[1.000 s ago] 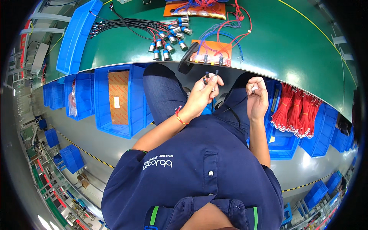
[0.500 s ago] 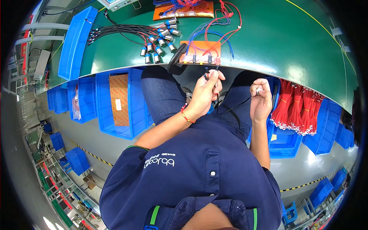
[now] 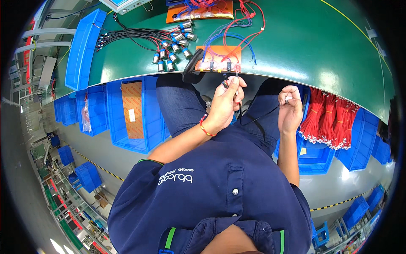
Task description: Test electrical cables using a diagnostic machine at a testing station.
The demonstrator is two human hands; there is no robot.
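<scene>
My left hand (image 3: 227,98) is just off the table's front edge, its fingers pinched on thin wire ends of a black cable (image 3: 263,117). The fingertips are close below an orange board (image 3: 231,52), which has dark and red sockets along its near edge and red and blue wires on top. To the right, my right hand (image 3: 290,109) has curled fingers closed on a small white connector (image 3: 288,100). The black cable hangs in a loop between both hands over my lap. The fingers partly hide the wire ends.
Metal cylinders (image 3: 171,64) with black cables lie left on the green table (image 3: 304,42). A black curved pad (image 3: 193,67) is beside the board. Blue bins (image 3: 146,122) stand under the table edge; bundles of red wires (image 3: 323,116) hang over those at right. A second orange board (image 3: 203,16) lies farther back.
The view has shifted slightly, so the table things appear a little farther left. My hands keep nearly the same place and the same hold; the right hand shows slightly farther right.
</scene>
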